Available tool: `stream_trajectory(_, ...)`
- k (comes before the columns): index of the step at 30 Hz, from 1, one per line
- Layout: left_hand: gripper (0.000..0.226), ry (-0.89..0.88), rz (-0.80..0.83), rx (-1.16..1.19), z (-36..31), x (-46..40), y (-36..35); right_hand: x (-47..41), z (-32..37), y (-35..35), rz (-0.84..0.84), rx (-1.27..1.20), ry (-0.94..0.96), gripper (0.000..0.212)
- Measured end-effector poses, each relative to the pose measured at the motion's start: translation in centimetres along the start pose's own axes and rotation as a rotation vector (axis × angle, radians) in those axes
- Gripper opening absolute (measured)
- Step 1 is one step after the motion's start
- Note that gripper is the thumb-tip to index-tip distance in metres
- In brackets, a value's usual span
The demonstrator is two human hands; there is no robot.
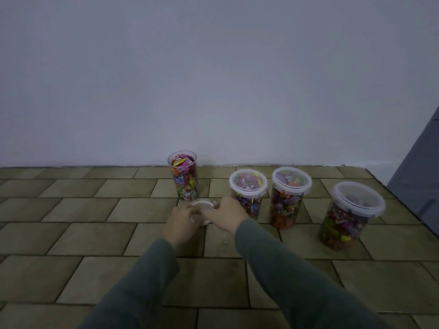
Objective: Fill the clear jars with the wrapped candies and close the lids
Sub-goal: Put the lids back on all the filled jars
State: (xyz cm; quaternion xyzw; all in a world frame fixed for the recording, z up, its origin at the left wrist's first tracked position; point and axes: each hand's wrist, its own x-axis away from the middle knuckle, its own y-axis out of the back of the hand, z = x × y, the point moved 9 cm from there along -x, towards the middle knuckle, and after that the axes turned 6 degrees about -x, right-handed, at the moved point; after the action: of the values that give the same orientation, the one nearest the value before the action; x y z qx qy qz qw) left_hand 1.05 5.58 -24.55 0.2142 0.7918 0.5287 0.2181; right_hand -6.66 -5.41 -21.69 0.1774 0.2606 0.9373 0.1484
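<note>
A clear jar full of wrapped candies stands open near the wall, with no lid on it. Just in front of it both hands hold a translucent white lid low over the floor. My left hand grips its left side and my right hand grips its right side; most of the lid is hidden by the fingers. To the right stand three more candy-filled jars with lids on: one right beside my right hand, a second, and a third farthest right.
The floor is tiled in tan rectangular slabs. A plain pale wall runs along the back. A grey upholstered edge stands at the far right, close to the third lidded jar.
</note>
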Motion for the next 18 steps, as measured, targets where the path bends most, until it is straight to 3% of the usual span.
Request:
stream_trajectory(6, 0.035, -0.072, 0.123, -0.21, 1.3, -0.8, -0.8, -4.0, 4.1, -0.9, -0.07, -0.179, 0.105, 0.056)
stream_trajectory(9, 0.039, -0.117, 0.158, -0.258, 1.3, -1.4, -1.2, -6.9, 4.4, -0.9, -0.126, -0.246, 0.103, 0.08)
stream_trajectory(15, 0.035, -0.211, 0.229, -0.248, 1.9, -3.0, -1.8, -11.2, 5.8, -1.5, -0.148, -0.371, 0.156, 0.109)
stream_trajectory(18, 0.031, -0.252, 0.22, -0.214, 2.1, -3.4, -1.7, -12.6, 6.7, -1.8, -0.127, -0.396, 0.214, 0.108)
